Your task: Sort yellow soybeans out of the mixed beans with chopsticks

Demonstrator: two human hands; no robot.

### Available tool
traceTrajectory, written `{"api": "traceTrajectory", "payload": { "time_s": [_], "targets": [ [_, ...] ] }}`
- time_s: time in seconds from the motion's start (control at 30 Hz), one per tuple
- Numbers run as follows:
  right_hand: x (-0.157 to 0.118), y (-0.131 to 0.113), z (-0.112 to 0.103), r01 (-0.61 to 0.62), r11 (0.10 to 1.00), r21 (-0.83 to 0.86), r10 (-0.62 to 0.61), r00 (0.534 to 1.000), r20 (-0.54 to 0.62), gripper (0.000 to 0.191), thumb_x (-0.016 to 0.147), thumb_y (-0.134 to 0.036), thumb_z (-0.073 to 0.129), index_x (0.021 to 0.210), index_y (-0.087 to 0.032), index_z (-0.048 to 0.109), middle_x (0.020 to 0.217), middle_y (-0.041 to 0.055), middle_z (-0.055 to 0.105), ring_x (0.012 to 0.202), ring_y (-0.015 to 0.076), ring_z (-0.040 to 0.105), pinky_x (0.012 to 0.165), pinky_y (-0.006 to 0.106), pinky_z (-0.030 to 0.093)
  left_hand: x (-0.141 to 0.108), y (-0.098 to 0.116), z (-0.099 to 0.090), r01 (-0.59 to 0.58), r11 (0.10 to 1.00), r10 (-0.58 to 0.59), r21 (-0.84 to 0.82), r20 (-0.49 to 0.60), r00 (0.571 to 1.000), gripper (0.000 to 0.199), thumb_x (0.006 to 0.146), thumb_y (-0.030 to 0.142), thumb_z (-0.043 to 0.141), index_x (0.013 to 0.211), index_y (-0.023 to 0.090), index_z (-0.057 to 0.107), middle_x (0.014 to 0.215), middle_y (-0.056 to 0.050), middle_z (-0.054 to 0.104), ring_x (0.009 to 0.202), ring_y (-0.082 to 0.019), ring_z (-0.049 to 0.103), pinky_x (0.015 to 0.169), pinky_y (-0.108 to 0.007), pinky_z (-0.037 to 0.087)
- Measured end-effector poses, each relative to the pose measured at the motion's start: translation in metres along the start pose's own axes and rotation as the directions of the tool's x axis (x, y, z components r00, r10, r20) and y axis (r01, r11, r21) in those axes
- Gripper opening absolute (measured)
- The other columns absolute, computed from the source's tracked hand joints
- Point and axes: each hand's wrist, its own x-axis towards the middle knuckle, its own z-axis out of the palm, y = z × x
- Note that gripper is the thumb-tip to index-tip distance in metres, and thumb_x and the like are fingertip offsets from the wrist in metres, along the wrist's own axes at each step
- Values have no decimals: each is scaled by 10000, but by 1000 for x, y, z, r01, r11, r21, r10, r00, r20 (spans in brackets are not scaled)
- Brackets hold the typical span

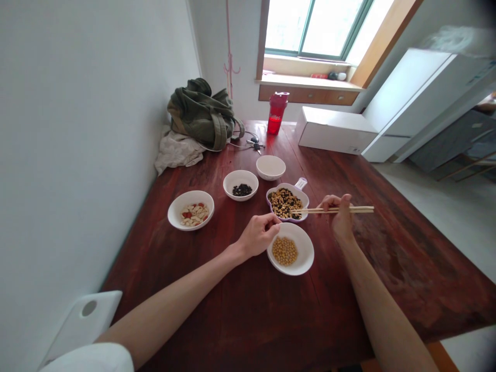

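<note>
My right hand (341,214) grips a pair of wooden chopsticks (358,210), their tips among the mixed yellow and black beans (285,202). These beans fill a purple-rimmed, scalloped dish (306,199) with a short handle. My left hand (261,232) is closed at the left rim of a white bowl (304,261) holding yellow soybeans (284,251); its fingers seem to pinch the rim or the dish edge just above, and which one is hidden. Farther left stand a white bowl with black beans (242,190) and another with pale and reddish nut pieces (194,214).
Behind the dish is a white bowl (270,168). A green bag (201,113), keys (256,146), a red shaker bottle (277,113) and a white box (335,129) stand at the table's far end. A wall (77,129) borders the left side; a white chair back (83,320) is at lower left.
</note>
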Motion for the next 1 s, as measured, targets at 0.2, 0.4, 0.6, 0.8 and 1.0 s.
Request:
{"api": "traceTrajectory", "payload": {
  "time_s": [0.2, 0.4, 0.6, 0.8, 1.0],
  "targets": [
    [0, 0, 1, -8, 1000, 22, 8, 1000, -3, 725, 913, -824, 360, 584, -226, 604, 559, 43, 619, 583, 206, 677, 533, 321, 502, 0, -2, 0, -3, 1000, 3, 8, 8, 1000, 220, 935, 272, 561, 879, 131, 720, 761, -30, 694, 664, -132, 583, 602, -222, 408],
    [1, 3, -1, -11, 999, 36, 11, 1000, 10, 720, 905, -827, 379, 581, -227, 609, 530, 38, 601, 549, 205, 665, 498, 324, 491, 0, -5, 1, -10, 999, 11, 33, -6, 1000, 215, 925, 276, 576, 871, 130, 725, 716, -20, 666, 634, -128, 561, 598, -226, 406],
    [1, 3, -2, 1, 1000, 10, -1, 1000, 8, 707, 918, -806, 397, 572, -224, 600, 524, 19, 569, 546, 186, 648, 523, 308, 485, 0, -5, 1, -10, 999, 10, 32, -5, 1000, 217, 926, 274, 570, 875, 131, 724, 721, -20, 669, 630, -126, 560, 594, -225, 402],
    [1, 3, -3, 17, 1000, 21, -18, 1000, 14, 697, 930, -782, 413, 568, -220, 610, 526, 23, 575, 540, 186, 645, 521, 312, 479, 0, -3, 1, -5, 1000, 5, 25, -3, 1000, 214, 931, 265, 564, 873, 128, 717, 724, -19, 665, 640, -126, 563, 598, -226, 399],
    [2, 3, -3, 7, 1000, 23, -6, 1000, -9, 701, 942, -776, 390, 566, -223, 602, 514, 28, 587, 522, 188, 643, 498, 311, 469, 0, -3, 0, -7, 1000, 7, 21, 4, 1000, 215, 936, 267, 561, 882, 128, 716, 730, -20, 664, 648, -128, 568, 599, -228, 401]
  ]
}}
